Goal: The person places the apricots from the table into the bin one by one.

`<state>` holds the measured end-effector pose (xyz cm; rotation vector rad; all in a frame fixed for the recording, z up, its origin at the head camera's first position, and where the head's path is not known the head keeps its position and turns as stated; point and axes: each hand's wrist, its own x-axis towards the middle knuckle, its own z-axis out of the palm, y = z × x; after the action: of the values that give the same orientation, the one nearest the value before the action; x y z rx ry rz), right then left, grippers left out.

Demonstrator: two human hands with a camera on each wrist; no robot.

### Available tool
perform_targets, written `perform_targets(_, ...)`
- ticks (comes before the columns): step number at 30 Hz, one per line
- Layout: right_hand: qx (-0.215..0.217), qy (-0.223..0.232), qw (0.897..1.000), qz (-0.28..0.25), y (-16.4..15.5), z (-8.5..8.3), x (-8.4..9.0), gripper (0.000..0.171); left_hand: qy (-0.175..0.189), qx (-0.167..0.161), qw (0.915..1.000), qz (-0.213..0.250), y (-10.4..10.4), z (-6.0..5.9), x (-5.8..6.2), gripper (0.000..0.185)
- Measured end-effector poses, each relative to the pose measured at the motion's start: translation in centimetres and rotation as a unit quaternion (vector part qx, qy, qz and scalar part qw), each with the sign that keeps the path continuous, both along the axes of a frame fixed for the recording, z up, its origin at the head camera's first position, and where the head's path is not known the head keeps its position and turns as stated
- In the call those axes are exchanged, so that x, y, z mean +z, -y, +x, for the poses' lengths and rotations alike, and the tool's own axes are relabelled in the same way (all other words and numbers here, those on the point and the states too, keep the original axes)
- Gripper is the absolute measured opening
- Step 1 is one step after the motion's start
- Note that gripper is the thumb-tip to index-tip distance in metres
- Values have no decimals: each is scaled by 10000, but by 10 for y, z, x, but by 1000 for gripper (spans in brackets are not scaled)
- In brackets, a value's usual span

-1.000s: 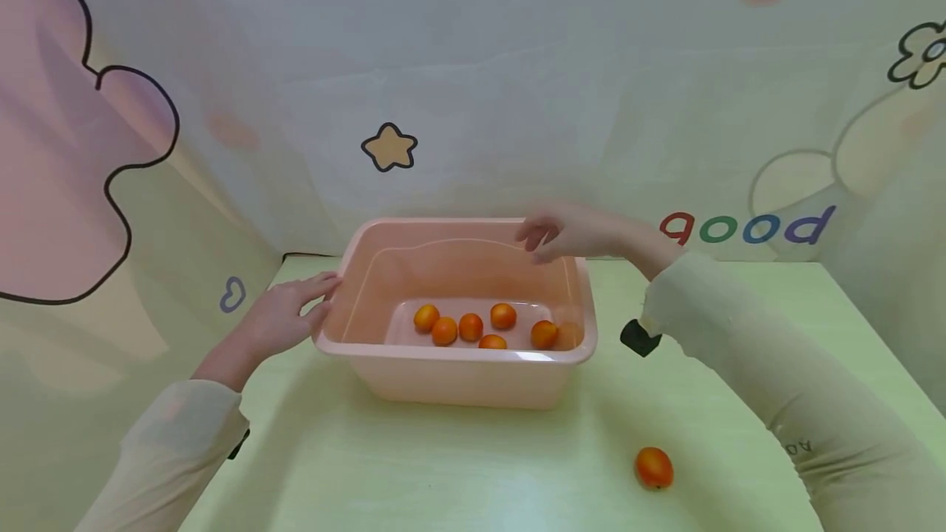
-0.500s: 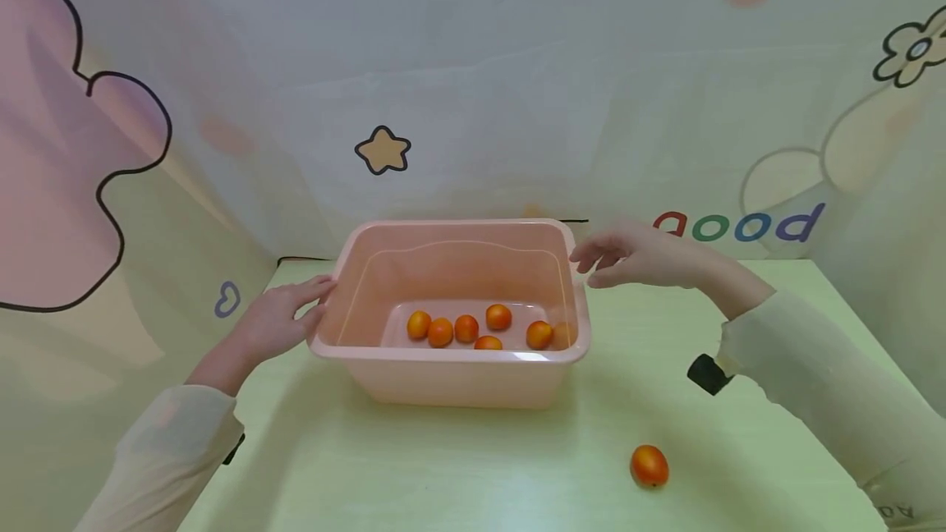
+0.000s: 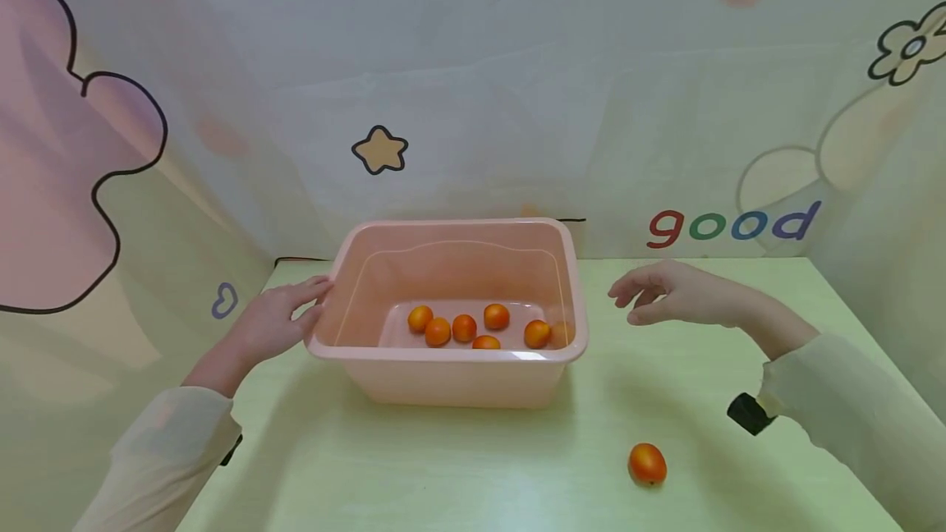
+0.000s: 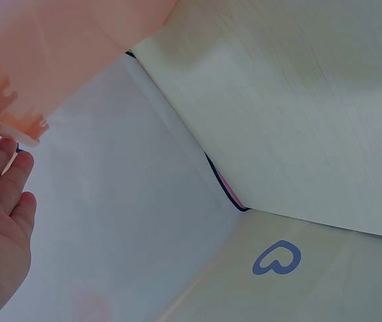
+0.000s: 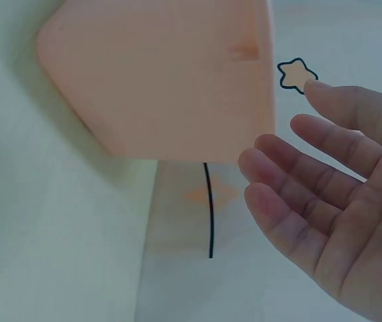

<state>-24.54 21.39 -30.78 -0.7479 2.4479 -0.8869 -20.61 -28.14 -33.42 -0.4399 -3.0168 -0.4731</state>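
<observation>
A pink plastic basin (image 3: 451, 380) stands on the pale green table, with several small oval orange-red fruits (image 3: 464, 327) on its floor. My left hand (image 3: 277, 323) touches the basin's left rim with extended fingers. In the left wrist view, the fingers of the left hand (image 4: 3, 208) reach up to the underside of the rim. My right hand (image 3: 680, 294) hovers right of the basin, apart from it, fingers loosely bent and holding nothing. The right wrist view shows the right hand (image 5: 331, 194) with its palm bare. One more orange-red fruit (image 3: 647, 464) lies on the table at the front right.
The table (image 3: 443, 466) runs back to a printed cloth backdrop (image 3: 473, 105) close behind the basin. Cloth also closes in the left and right sides. A black wrist camera (image 3: 750, 414) sits under the right sleeve (image 3: 850, 417).
My right hand has moved from over the basin's right rim out to the right and lower. The left hand stays at the left rim. One fruit in the basin has shifted slightly.
</observation>
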Motion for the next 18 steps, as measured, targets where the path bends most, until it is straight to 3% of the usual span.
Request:
perform_targets(10,255,507,9983,156,-3,11,-28,36,34,-14,10000,-5,1,0,-1,45)
perform_targets(18,128,1166,9927,294,-2,22,-57,35,45,21,10000,66,1,-1,-2,45)
